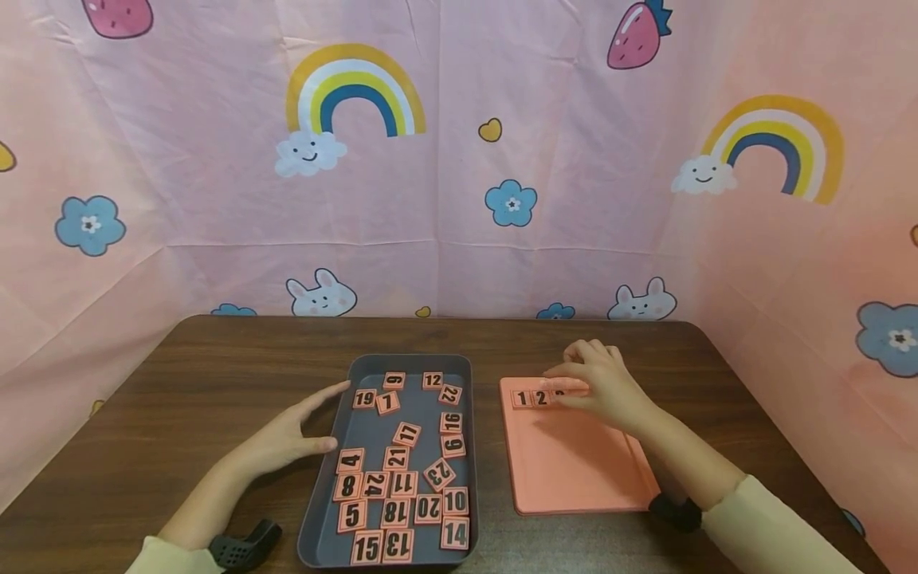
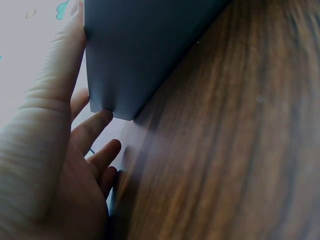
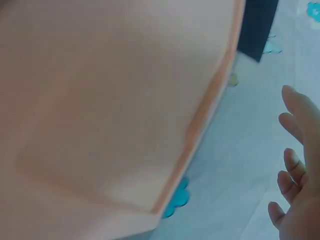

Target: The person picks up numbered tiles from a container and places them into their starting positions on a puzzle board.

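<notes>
Coral-pink rimmed tray (image 1: 581, 470), flat on the dark wood-grain table (image 1: 237, 359), with tile 1 (image 1: 521, 399), tile 2 (image 1: 541, 398) and a mostly covered third tile (image 1: 559, 394) side by side along the far edge, starting near the left corner. Over the end of that row, right hand (image 1: 602, 383) with bent fingers, thumb and fingertips at the third tile; cannot tell whether pinching or merely touching, with the right wrist view blurred and the contact out of sight there. To the left, dark grey rectangular pan (image 1: 304, 526) with rounded corners, strewn with loose number tiles (image 1: 404, 485), some sideways or upside down: 19, 7, 12 and 22 toward the far end, 17, 21 and 23 farther in, 15, 13 and 14 at the near end. At the pan's left wall, left hand (image 1: 287, 437), fingers spread and loosely extended, thumb well apart from the index finger, resting against the outside
</notes>
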Motion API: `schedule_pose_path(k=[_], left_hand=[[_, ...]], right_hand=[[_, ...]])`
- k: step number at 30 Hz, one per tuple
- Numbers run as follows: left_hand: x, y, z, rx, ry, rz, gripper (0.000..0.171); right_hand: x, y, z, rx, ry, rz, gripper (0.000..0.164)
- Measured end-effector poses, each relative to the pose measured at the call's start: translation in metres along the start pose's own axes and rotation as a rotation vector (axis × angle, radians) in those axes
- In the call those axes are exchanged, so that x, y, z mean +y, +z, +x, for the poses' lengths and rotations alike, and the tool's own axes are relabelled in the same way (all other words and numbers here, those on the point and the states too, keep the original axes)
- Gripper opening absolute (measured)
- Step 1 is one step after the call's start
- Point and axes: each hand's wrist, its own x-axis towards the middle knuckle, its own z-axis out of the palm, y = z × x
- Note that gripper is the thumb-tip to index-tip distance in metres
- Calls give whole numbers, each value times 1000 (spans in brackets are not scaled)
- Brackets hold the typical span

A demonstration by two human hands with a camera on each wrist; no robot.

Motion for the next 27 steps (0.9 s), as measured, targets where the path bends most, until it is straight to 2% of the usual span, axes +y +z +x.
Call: schedule_pose_path(k=[6, 12, 18, 22, 27], left_hand=[[0, -1, 0, 5, 0, 13, 81], [-1, -3, 0, -8, 21, 38, 81], [-4, -5, -1, -60, 23, 22, 85], [-5, -9, 2, -116, 57, -14, 92], [-7, -14, 2, -196, 55, -75, 100]], right_hand=[[-28, 3, 12, 39, -123, 82, 32], [-59, 12, 26, -29, -162, 142, 34], [-83, 25, 39, -98, -218, 164, 32], [-94, 31, 48, -133, -260, 182, 32], [-108, 42, 63, -176, -317, 189, 34]])
